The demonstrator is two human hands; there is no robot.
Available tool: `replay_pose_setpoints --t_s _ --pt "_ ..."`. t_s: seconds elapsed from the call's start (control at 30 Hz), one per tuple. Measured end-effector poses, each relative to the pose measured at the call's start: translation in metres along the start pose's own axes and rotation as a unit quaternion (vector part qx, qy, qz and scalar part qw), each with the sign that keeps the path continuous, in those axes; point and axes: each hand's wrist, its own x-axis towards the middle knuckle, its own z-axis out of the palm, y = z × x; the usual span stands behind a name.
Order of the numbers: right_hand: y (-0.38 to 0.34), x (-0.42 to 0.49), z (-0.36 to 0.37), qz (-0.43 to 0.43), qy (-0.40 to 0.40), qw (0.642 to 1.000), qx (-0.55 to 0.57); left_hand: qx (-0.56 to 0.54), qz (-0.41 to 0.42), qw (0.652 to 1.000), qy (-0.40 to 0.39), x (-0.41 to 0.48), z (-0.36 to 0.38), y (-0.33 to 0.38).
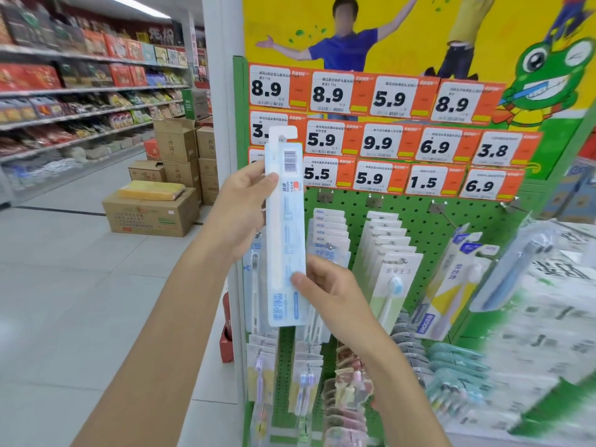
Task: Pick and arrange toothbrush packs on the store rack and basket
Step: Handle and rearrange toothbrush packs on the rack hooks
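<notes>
Looking at an aisle corner, the head camera has one long toothbrush pack in the middle of the frame. It is held upright with a slight tilt, its white hang tab at the top and a barcode near the upper end. The left hand grasps the pack's upper half from the left edge: the left thumb lies across the front below the barcode, and the fingers wrap behind the pack, out of sight. The right hand pinches the lower half from the right edge, the right thumb pressed on the front and the fingers curled behind. Both forearms rise from the bottom of the frame.

Behind the pack, filling the centre and right, stands the rack, a green pegboard. Rows of orange-and-white price tags cover its upper part. Below them hanging packs sit in files on pegs, and more hang in a lower row toward the bottom centre. The held pack is in front of the rack's left edge; whether it touches anything hanging there I cannot tell. Above the tags is a yellow poster with a green cartoon frog at the upper right. The far right is blurred.

At the left, pale floor runs back to stacked cardboard boxes at centre left and stocked shelves in the upper left.
</notes>
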Motion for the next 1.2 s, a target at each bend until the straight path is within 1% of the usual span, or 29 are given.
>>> replay_pose_setpoints --t_s 0.1,0.13,0.17,0.23,0.33,0.4,0.43,0.5,0.6,0.7,0.77,0.83,0.93,1.0,1.07,1.13,1.2 --pt "0.0 0.001 0.001 0.024 -0.01 0.999 -0.027 -0.01 -0.007 1.0 -0.01 -0.003 0.001 -0.002" --pt "-0.002 0.004 0.0 0.018 -0.006 0.999 -0.042 -0.016 -0.007 1.0 -0.017 -0.004 0.001 -0.002" --pt "-0.007 0.007 -0.002 0.005 0.01 0.998 -0.057 -0.024 -0.008 0.999 -0.023 -0.006 0.002 -0.003" --pt "-0.018 0.018 -0.011 -0.029 0.072 0.995 -0.065 -0.034 -0.005 0.999 -0.037 -0.01 0.003 -0.003" --pt "-0.041 0.038 -0.025 -0.078 0.16 0.984 -0.013 -0.03 0.0 0.997 -0.066 -0.017 0.007 -0.006" --pt "-0.05 0.046 -0.029 -0.099 0.193 0.976 0.02 -0.034 -0.002 0.996 -0.082 -0.022 0.009 -0.007" --pt "-0.051 0.049 -0.028 -0.102 0.201 0.974 0.015 -0.04 -0.004 0.995 -0.091 -0.024 0.01 -0.007" --pt "-0.048 0.051 -0.027 -0.102 0.2 0.974 -0.015 -0.042 -0.007 0.994 -0.1 -0.027 0.01 -0.008" --pt "-0.041 0.051 -0.026 -0.096 0.206 0.973 -0.027 -0.025 -0.014 0.995 -0.096 -0.029 0.009 -0.011" --pt "-0.044 0.048 -0.024 -0.095 0.196 0.975 -0.043 -0.007 -0.02 0.993 -0.115 -0.032 0.013 -0.015" --pt "-0.049 0.048 -0.023 -0.088 0.181 0.979 -0.039 0.02 -0.002 0.992 -0.123 -0.034 0.018 -0.017" --pt "-0.053 0.048 -0.025 -0.072 0.174 0.982 -0.031 0.062 0.035 0.991 -0.112 -0.034 0.021 -0.021" --pt "-0.051 0.052 -0.029 -0.068 0.166 0.981 -0.076 0.131 0.076 0.982 -0.111 -0.033 0.018 -0.028" --pt "-0.045 0.057 -0.031 -0.065 0.168 0.977 -0.115 0.151 0.072 0.979 -0.114 -0.032 0.012 -0.029" --pt "-0.041 0.061 -0.033 -0.055 0.18 0.971 -0.151 0.128 0.065 0.986 -0.082 -0.031 0.002 -0.023" --pt "-0.043 0.065 -0.032 -0.054 0.186 0.963 -0.185 0.127 0.084 0.988 0.004 -0.028 -0.014 -0.016" --pt "-0.046 0.069 -0.03 -0.053 0.185 0.957 -0.218 0.169 0.097 0.977 0.082 -0.023 -0.034 -0.015"
